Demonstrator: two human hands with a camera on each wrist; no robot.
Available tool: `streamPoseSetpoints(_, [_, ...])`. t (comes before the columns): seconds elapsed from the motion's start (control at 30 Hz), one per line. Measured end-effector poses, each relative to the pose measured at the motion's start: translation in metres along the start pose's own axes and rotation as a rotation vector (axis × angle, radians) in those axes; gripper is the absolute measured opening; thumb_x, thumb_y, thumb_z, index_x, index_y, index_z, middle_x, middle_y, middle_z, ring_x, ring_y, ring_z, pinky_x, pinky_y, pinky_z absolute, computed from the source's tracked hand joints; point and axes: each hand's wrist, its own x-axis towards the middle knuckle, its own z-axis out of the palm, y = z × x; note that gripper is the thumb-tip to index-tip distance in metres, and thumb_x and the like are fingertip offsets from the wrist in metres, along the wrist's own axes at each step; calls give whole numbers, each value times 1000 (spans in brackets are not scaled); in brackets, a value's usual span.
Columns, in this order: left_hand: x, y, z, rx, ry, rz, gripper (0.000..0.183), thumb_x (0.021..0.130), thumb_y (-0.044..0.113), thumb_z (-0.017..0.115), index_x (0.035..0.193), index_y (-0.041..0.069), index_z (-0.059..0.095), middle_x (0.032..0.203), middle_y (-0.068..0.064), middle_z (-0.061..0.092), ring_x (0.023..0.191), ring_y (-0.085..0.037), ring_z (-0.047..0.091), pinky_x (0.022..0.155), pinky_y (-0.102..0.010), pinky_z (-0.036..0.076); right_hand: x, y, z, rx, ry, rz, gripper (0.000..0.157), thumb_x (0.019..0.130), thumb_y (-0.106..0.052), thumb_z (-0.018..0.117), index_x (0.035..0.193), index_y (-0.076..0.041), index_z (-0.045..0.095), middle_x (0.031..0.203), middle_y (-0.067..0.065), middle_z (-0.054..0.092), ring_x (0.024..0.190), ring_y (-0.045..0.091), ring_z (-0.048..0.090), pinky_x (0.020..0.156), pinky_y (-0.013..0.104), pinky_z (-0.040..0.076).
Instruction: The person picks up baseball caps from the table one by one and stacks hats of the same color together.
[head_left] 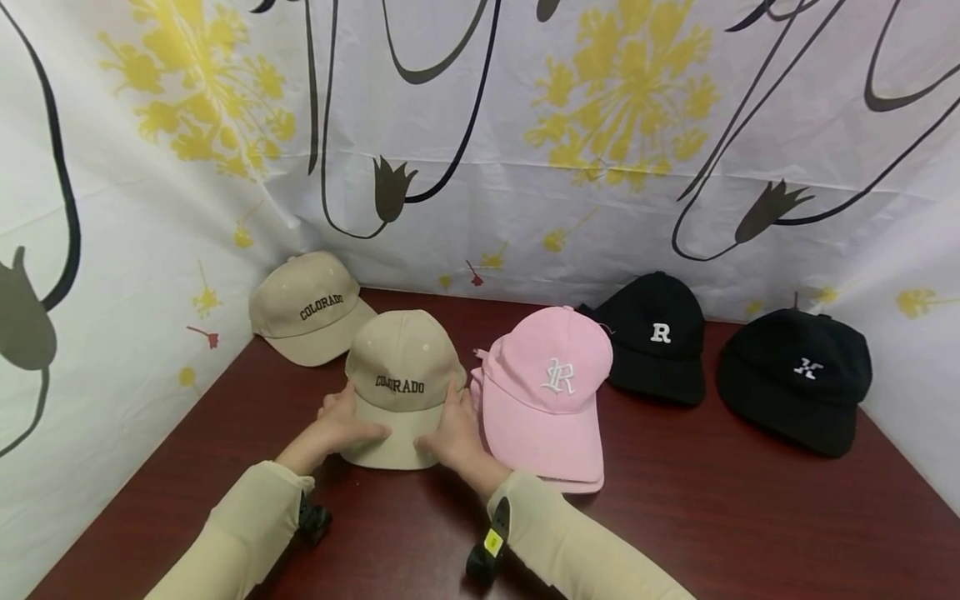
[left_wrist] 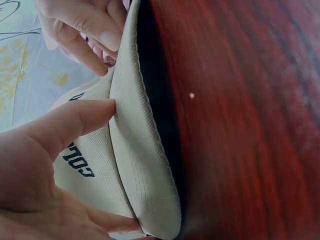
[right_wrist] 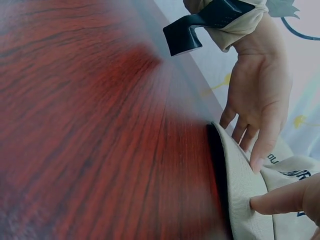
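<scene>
A beige baseball cap (head_left: 408,354) with dark COLORADO lettering sits on the table, its brim toward me. My left hand (head_left: 341,425) holds its left side, thumb on top of the brim (left_wrist: 145,175). On the opposite side my right hand (head_left: 453,425) grips the cap, its thumb also pressing the brim top. The right wrist view has the left hand (right_wrist: 260,90) with its fingers reaching down along the cap's side. A dark underside shows below the brim edge in the left wrist view. Fingertips at the far sides are partly hidden.
Another beige COLORADO cap (head_left: 311,308) lies behind to the left. Stacked pink caps (head_left: 543,400) stand close by the right hand. Two black caps, one with an R (head_left: 660,358) and one with a white emblem (head_left: 795,375), sit farther right. Patterned white cloth (head_left: 480,233) walls the dark red table (head_left: 675,517).
</scene>
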Motion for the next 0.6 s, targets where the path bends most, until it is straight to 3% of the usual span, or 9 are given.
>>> streamPoseSetpoints(0.17, [0, 0, 0, -17, 16, 26, 101, 75, 25, 73, 145, -8, 7, 135, -38, 15, 123, -55, 17, 97, -63, 24, 2, 1, 0, -11, 3, -21, 100, 59, -3, 83, 138, 15, 26, 141, 37, 24, 133, 46, 19, 107, 47, 19])
streamPoseSetpoints(0.37, [6, 3, -9, -18, 77, 110, 84, 77, 22, 72, 140, -7, 24, 135, -37, 24, 124, -54, 22, 97, -63, 24, 7, 2, -6, 43, 69, -146, 96, 56, -4, 82, 134, 14, 29, 133, 32, 37, 125, 43, 33, 104, 46, 27])
streamPoseSetpoints(0.6, [7, 15, -27, -120, 12, 104, 87, 84, 27, 65, 144, -7, 11, 143, -36, 4, 132, -50, 5, 101, -60, 20, 13, -8, -21, 142, 46, -179, 92, 64, -9, 80, 136, 16, 27, 139, 37, 27, 131, 45, 25, 107, 47, 20])
